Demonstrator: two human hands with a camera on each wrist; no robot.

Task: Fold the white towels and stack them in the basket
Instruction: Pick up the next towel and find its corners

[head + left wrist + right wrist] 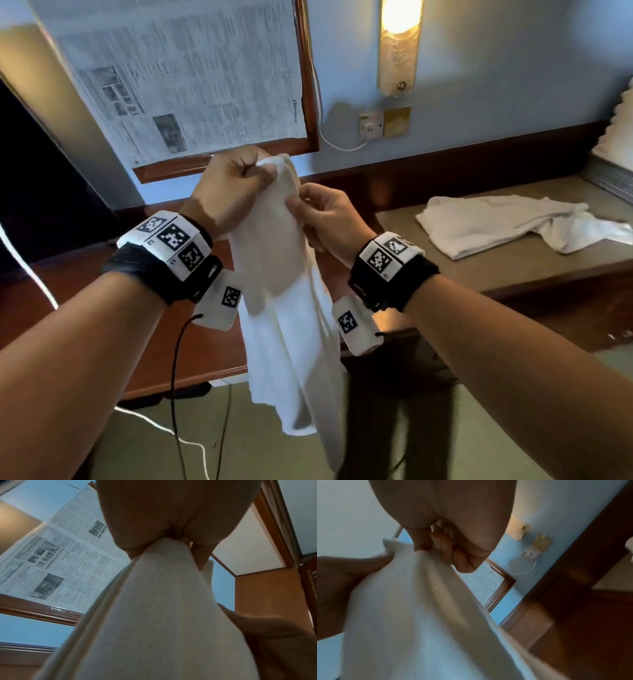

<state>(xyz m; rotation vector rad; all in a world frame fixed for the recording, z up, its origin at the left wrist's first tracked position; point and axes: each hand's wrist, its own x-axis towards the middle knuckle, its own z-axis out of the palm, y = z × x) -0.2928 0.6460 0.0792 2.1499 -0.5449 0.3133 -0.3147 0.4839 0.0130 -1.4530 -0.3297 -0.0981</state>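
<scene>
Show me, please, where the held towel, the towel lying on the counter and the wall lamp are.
held towel (274, 246), head view, its hanging middle below both hands.
towel on the counter (496, 222), head view, its flat centre.
wall lamp (399, 51), head view, its lit shade.

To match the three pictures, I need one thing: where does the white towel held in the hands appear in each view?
Head: held towel hangs at centre, between left hand and right hand.
Left wrist: it fills the centre and bottom, below the fist.
Right wrist: it spreads from centre to the lower left.
Shared landmark: the newspaper in a wooden frame; the right wrist view shows only its corner.
</scene>
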